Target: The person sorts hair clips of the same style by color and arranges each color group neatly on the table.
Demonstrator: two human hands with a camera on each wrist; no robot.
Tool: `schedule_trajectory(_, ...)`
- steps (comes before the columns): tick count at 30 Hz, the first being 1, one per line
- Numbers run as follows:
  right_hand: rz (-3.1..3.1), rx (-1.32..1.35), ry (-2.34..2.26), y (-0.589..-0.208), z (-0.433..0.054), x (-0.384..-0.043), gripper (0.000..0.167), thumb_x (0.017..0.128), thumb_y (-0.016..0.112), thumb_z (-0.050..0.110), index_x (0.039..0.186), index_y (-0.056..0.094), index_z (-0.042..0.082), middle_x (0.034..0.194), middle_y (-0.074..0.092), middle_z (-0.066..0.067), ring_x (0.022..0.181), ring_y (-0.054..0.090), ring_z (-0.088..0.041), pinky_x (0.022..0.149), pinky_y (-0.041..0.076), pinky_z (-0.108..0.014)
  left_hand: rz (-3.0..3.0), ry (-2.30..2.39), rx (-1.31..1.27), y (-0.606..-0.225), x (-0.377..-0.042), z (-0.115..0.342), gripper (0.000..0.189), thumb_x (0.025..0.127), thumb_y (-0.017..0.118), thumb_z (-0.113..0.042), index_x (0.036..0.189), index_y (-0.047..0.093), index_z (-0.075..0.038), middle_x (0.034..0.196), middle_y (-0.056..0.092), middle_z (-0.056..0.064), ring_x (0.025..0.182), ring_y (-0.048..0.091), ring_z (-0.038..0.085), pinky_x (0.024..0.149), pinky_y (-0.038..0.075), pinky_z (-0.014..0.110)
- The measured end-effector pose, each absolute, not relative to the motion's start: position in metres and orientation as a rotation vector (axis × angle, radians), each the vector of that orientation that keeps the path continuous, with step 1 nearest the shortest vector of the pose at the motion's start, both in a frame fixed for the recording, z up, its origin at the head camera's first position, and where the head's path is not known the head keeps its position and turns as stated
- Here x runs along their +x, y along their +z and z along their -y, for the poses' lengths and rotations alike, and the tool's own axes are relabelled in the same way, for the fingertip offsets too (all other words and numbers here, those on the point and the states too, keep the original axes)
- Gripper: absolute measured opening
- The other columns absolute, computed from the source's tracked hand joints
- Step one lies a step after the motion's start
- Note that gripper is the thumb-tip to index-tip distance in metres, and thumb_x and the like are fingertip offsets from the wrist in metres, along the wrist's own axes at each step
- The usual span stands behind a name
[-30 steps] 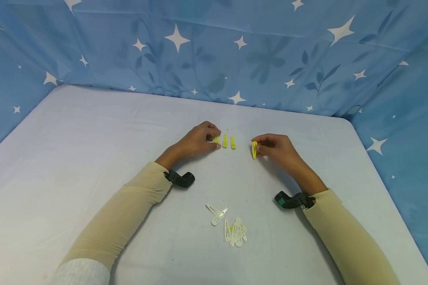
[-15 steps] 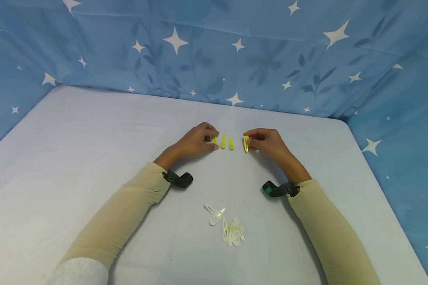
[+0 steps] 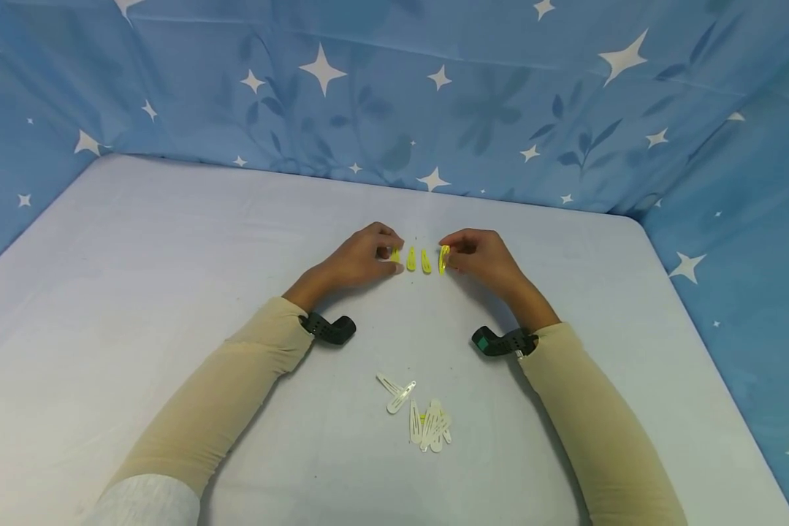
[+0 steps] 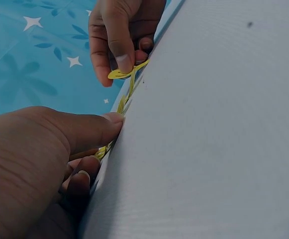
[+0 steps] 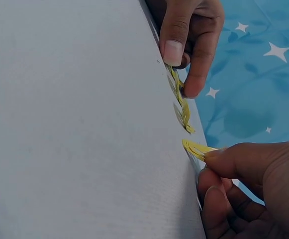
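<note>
Yellow snap hair clips lie in a short row on the white table. My left hand (image 3: 370, 256) is at the row's left end, its thumb and fingers curled about the leftmost yellow clip (image 3: 395, 255), which they partly hide. Two more, a yellow clip (image 3: 410, 258) and its neighbour, another yellow clip (image 3: 425, 261), lie side by side between the hands. At the row's right end my right hand (image 3: 483, 263) pinches a yellow hair clip (image 5: 196, 149) between thumb and fingers. In the right wrist view that clip tilts, with its narrow end near the tabletop.
Closer to me, a loose pile of pale hair clips (image 3: 429, 427) lies on the table (image 3: 237, 219), with a bit of yellow showing beneath. Two crossed pale clips (image 3: 401, 398) are just left of it. A blue star-patterned curtain (image 3: 394, 95) borders the far side.
My right hand has moved left with its yellow clip, from well apart to close beside the row. The left hand has stayed at the leftmost clip.
</note>
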State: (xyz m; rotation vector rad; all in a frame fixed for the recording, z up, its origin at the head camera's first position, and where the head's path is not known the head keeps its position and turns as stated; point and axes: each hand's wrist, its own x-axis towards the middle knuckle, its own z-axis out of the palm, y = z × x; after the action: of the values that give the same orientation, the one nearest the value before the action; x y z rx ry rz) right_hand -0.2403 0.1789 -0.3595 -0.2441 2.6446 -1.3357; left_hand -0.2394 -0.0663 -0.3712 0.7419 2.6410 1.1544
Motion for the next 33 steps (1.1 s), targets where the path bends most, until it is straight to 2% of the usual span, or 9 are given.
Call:
schedule_trajectory(8, -2.705, -0.22, -1.236, -0.3598, -0.1736, -0.2442, 0.028, 0.087, 0.066, 0.005, 0.114, 0.07, 0.008, 0.097, 0.061, -0.009, 0.078, 0.056, -0.022, 0.065, 0.049, -0.029, -2.649, 1.151, 0.742, -0.3722, -0.2405, 0.0661, 0.042, 0.091, 0.07, -0.017, 0.129, 0.062, -0.002, 0.128, 0.049, 0.011, 0.102, 0.054, 0.02, 0.088, 0.044, 0.033)
schedule_trajectory(16, -2.707, -0.196, -1.184, -0.3587, -0.173, -0.2447, 0.028, 0.089, 0.065, 0.006, 0.117, 0.069, 0.006, 0.102, 0.061, -0.011, 0.081, 0.056, -0.022, 0.066, 0.05, -0.027, -2.642, 1.159, 0.729, -0.3729, -0.2407, 0.0656, 0.041, 0.091, 0.07, -0.017, 0.129, 0.062, -0.002, 0.127, 0.049, 0.01, 0.102, 0.054, 0.02, 0.088, 0.044, 0.032)
schedule_trajectory(33, -2.649, -0.134, -1.334, -0.3592, -0.1773, -0.2431, 0.027, 0.091, 0.063, 0.007, 0.118, 0.069, 0.007, 0.102, 0.064, -0.011, 0.078, 0.058, -0.022, 0.065, 0.05, -0.027, -2.655, 1.123, 0.739, -0.3712, -0.24, 0.0657, 0.042, 0.091, 0.07, -0.016, 0.13, 0.061, -0.003, 0.128, 0.049, 0.011, 0.102, 0.053, 0.019, 0.088, 0.044, 0.031)
